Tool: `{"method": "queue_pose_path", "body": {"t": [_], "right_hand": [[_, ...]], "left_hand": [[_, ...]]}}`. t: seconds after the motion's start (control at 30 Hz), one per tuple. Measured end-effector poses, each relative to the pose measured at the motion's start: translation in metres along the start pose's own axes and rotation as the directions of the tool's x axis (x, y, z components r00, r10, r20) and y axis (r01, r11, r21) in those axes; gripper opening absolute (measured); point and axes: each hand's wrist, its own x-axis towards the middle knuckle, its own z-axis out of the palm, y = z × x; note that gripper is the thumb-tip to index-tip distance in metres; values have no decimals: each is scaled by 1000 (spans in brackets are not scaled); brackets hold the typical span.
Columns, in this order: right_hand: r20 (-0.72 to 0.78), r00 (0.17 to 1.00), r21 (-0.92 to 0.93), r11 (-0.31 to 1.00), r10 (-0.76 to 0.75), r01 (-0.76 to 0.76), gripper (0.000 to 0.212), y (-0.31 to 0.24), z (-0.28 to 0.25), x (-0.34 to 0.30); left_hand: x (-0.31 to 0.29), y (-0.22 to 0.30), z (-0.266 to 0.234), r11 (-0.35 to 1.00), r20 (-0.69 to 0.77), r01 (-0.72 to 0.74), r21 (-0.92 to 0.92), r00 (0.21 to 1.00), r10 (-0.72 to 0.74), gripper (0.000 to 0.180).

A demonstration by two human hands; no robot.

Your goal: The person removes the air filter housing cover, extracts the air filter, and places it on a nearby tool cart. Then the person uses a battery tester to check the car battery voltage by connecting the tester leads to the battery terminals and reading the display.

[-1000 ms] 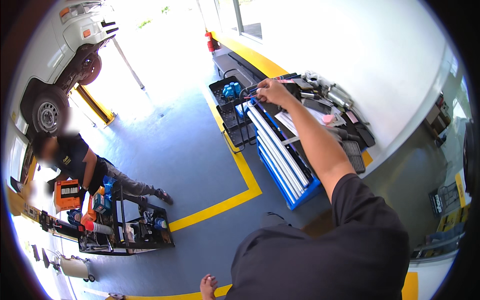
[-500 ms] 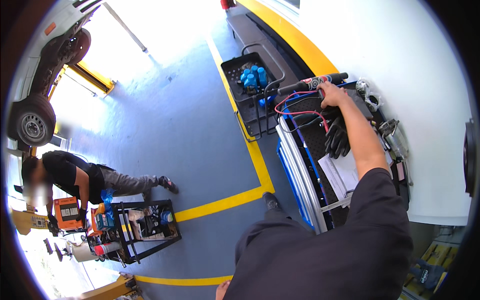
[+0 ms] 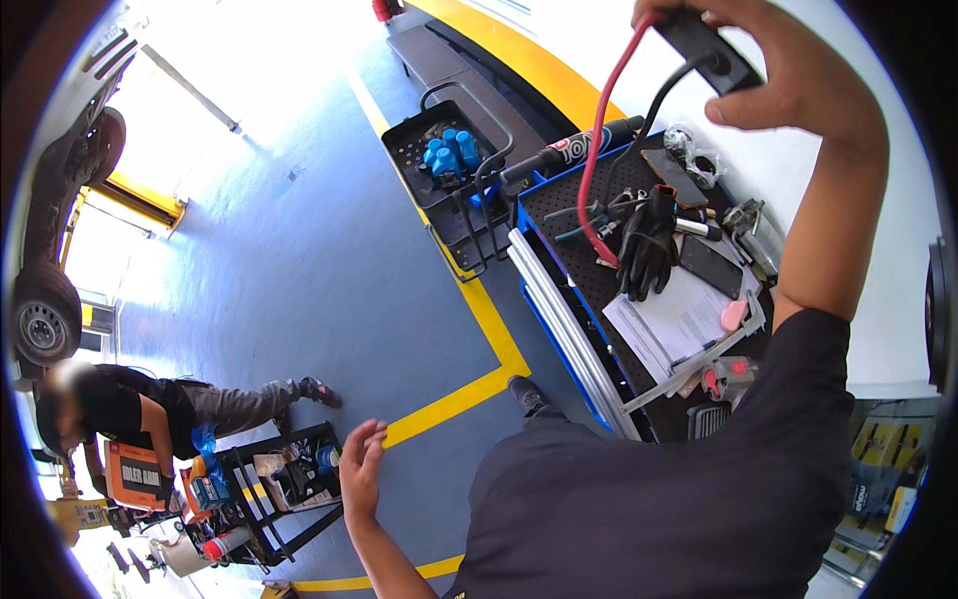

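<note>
Raised at the upper right, my right hand (image 3: 798, 85) grips a black handheld tester (image 3: 707, 52). A red lead (image 3: 599, 135) and a black lead (image 3: 647, 115) run from it down to the tool cart (image 3: 571, 198). On the cart's perforated black top lie black gloves (image 3: 649, 245), a dark phone (image 3: 711, 266), printed sheets (image 3: 651, 321) and a large metal caliper (image 3: 684, 371). My left hand (image 3: 361, 474) hovers over the floor at the lower middle, empty, its fingers slightly bent and apart.
A black trolley (image 3: 404, 150) with blue bottles stands beyond the cart, near a bench (image 3: 429, 55). At left, a co-worker (image 3: 130, 404) holds an orange box (image 3: 137, 474) by a black shelf cart (image 3: 269, 499). A raised vehicle (image 3: 60, 230) stands behind.
My right hand has moved from the far end of the cart up and toward me, lifting the tester and its leads. My left hand has risen into fuller view. The view has shifted slightly.
</note>
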Motion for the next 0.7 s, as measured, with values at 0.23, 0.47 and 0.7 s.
{"method": "queue_pose_path", "body": {"t": [0.23, 0.47, 0.7], "right_hand": [[-187, 972, -318, 927, 144, -198, 67, -85, -84, -43], [1, 911, -197, 893, 412, -404, 73, -76, -106, -63], [176, 945, -205, 949, 275, -238, 79, -103, -79, -87]], "left_hand": [[-12, 61, 42, 955, 316, -296, -17, 905, 286, 38], [60, -58, 143, 823, 374, 160, -546, 925, 69, 77], [120, -93, 346, 214, 681, 647, -732, 684, 262, 78]]}}
